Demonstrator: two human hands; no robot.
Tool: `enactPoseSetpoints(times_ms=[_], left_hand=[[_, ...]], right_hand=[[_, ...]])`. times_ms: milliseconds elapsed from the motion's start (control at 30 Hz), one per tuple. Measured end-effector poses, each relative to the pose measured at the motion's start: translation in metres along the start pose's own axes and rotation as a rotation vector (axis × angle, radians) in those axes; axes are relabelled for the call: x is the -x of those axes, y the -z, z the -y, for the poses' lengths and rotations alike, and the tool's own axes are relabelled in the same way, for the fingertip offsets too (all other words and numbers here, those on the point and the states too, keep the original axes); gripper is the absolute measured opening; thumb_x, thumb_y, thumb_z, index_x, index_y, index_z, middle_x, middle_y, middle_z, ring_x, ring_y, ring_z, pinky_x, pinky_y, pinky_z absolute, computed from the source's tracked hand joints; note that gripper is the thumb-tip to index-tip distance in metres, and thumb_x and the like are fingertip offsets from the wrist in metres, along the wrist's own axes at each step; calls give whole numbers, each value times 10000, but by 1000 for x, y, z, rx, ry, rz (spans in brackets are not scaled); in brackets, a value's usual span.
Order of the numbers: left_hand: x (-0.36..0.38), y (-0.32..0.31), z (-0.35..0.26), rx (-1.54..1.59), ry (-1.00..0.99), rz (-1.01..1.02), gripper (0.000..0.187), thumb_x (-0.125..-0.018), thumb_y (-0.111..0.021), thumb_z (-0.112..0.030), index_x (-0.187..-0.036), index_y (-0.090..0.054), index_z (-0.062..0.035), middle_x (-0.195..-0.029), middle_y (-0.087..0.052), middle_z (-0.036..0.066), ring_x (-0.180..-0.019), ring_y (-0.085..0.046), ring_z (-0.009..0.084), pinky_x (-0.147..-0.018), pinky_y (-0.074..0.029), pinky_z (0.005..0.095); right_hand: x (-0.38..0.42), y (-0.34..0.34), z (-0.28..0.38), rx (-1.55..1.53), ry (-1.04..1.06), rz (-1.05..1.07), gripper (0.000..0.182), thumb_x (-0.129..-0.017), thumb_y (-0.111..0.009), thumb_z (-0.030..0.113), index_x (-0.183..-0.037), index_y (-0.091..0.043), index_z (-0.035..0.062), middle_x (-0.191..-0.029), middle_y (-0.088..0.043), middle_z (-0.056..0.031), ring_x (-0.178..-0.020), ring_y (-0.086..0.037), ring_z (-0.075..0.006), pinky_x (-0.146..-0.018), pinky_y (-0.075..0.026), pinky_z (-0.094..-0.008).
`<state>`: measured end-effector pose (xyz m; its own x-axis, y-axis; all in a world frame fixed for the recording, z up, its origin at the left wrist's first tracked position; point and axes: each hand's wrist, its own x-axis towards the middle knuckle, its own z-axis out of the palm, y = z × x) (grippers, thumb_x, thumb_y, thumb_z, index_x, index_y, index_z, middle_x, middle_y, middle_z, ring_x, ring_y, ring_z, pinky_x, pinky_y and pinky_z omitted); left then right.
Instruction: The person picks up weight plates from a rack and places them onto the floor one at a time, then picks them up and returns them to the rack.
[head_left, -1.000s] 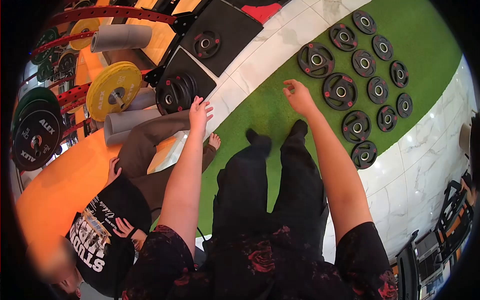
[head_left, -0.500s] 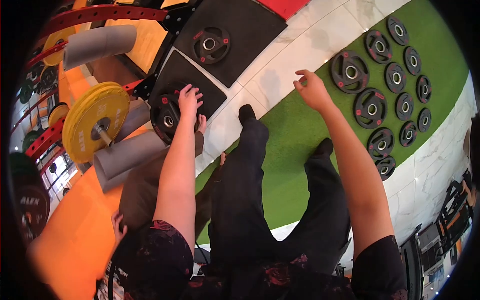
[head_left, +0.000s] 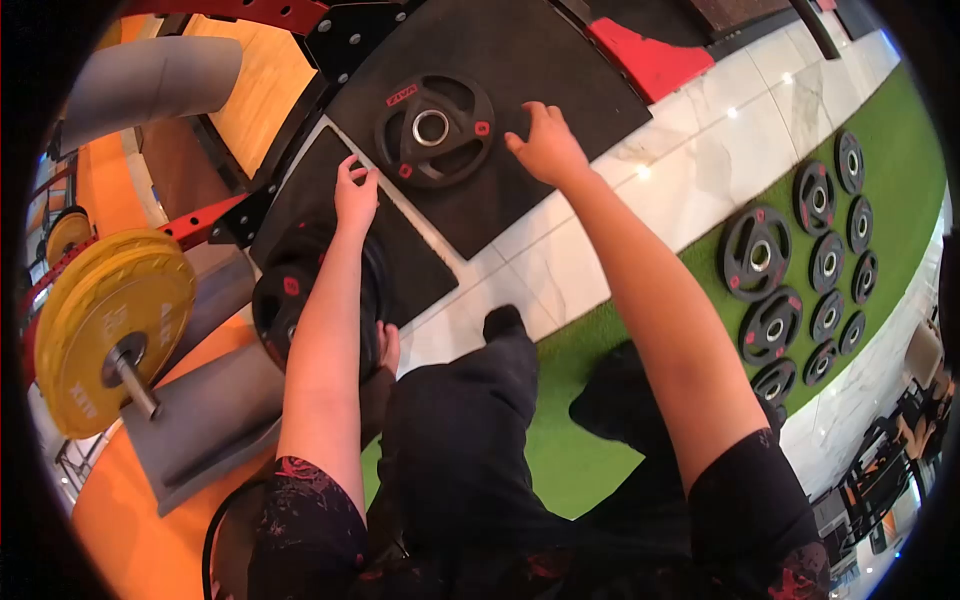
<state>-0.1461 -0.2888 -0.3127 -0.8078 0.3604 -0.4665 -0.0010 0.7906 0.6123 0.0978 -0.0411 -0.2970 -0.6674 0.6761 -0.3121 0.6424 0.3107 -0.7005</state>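
Yellow plates and a grey roll at the left side.
The plates sit on a metal bar; an orange floor is seen below. Pale tiles border the green turf, and a red piece is near the top.

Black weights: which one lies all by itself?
The plate alone on the farther black mat; other black plates are stacked nearer or grouped on green turf.

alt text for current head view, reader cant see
A person's left hand and right hand hover either side of a black weight plate on a dark mat. Yellow plates stand at left; more black plates lie on green turf at right.
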Motion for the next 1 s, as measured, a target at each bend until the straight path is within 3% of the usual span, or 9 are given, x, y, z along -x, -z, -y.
enactPoseSetpoints(times_ms=[100,267,333,367,433,467,533,833,1000], left_hand=[[-32,-17,15,-28,-88,-84,627,-902,-740,-270,-1441,-465,-102,-1242,-618,155,-847,-694,265,-537,-601,367],[-66,-37,15,-8,-35,-62,662,-887,-757,-304,-1433,-466,-68,-1280,-595,204,-996,-688,312,-562,-644,380],[-71,-46,12,-39,33,-26,681,-879,-760,-306,-1420,-462,-20,-1289,-601,242,-1120,-653,364,-708,-643,436],[-75,-50,13,-33,30,-25,681,-879,-760,-306,-1420,-462,-20,-1289,-601,242,-1120,-653,364,-708,-643,436],[-84,-58,16,-450,-154,-203,622,-877,-757,-306,-1351,-532,29,-1289,-630,266,-1162,-649,399,-926,-566,478],[-87,-60,19,-426,-76,-191,602,-875,-741,-267,-1347,-527,38,-1255,-645,296,-1201,-616,428,-1038,-487,440],[-85,-62,22,-401,-61,-165,577,-889,-715,-250,-1355,-512,23,-1251,-634,304,-1192,-612,439,-1027,-492,465],[-41,-66,37,-401,-161,-153,540,-889,-694,-196,-1333,-502,45,-1164,-646,341,-1167,-603,484,-982,-496,497],[6,-55,22,-418,-185,-67,538,-893,-717,-225,-1340,-535,12,-1180,-670,288,-1111,-655,431,-961,-512,477]], right_hand=[[-41,-45,9,-1,-31,57,650,-919,-703,325,-1407,-411,11,-1353,-482,-261,-1167,-606,-456,-978,-523,-492],[-90,-90,17,43,-71,71,659,-932,-689,334,-1414,-381,8,-1378,-446,-263,-1169,-601,-492,-978,-523,-523],[-100,-97,20,146,-166,73,632,-932,-691,333,-1374,-402,-13,-1359,-453,-242,-1137,-619,-465,-951,-536,-506],[-101,-101,22,152,-165,69,632,-932,-691,333,-1374,-402,-13,-1359,-453,-242,-1137,-619,-465,-951,-536,-506],[-103,-108,29,299,-87,-38,567,-918,-713,349,-1246,-413,-3,-1266,-497,-274,-1047,-647,-517,-893,-562,-516],[-106,-109,31,300,-89,-40,567,-918,-713,349,-1246,-413,-3,-1266,-497,-274,-1047,-647,-517,-893,-562,-516],[-108,-111,34,344,-194,19,605,-930,-695,343,-1305,-429,-51,-1278,-501,-191,-1076,-636,-379,-907,-542,-441],[-67,-96,23,291,-93,-3,592,-875,-781,316,-1208,-396,13,-1187,-588,-270,-1033,-666,-482,-877,-580,-486],[-2,-58,9,63,-276,13,544,-860,-762,249,-1172,-376,27,-1143,-596,-275,-1017,-662,-498,-852,-583,-506]])
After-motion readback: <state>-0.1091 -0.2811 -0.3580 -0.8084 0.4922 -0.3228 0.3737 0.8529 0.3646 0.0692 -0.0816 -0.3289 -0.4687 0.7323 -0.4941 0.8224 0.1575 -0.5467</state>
